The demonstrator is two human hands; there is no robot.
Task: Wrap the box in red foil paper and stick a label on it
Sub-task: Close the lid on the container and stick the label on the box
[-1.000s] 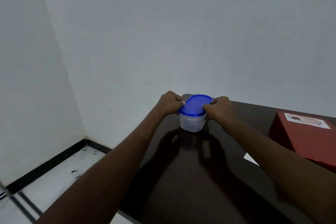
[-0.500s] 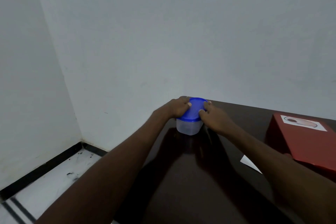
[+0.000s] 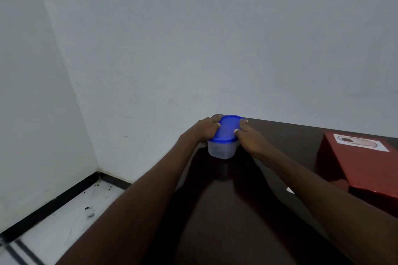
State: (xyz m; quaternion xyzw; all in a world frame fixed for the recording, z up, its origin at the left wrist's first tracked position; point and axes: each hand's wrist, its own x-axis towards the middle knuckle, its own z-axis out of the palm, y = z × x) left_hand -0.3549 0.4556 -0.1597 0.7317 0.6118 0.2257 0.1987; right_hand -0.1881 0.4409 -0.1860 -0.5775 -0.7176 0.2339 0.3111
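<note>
A clear plastic container [image 3: 221, 151] with a blue lid [image 3: 228, 128] stands at the far left corner of the dark table [image 3: 232, 217]. My left hand [image 3: 202, 130] grips the lid's left edge with curled fingers. My right hand [image 3: 251, 137] holds the right side, thumb and a fingertip lying on top of the lid. A box wrapped in red foil paper [image 3: 366, 170] sits at the right edge of view, with a white printed label [image 3: 360, 142] stuck on its top.
A small white paper scrap [image 3: 289, 190] lies on the table beside the red box, partly hidden by my right forearm. White walls stand close behind and to the left. Past the table's left edge is a white floor [image 3: 64, 221] with a black skirting.
Both hands slid from the lid's outer edges further onto the lid. The camera view shifted slightly; the container and the red box stayed in place.
</note>
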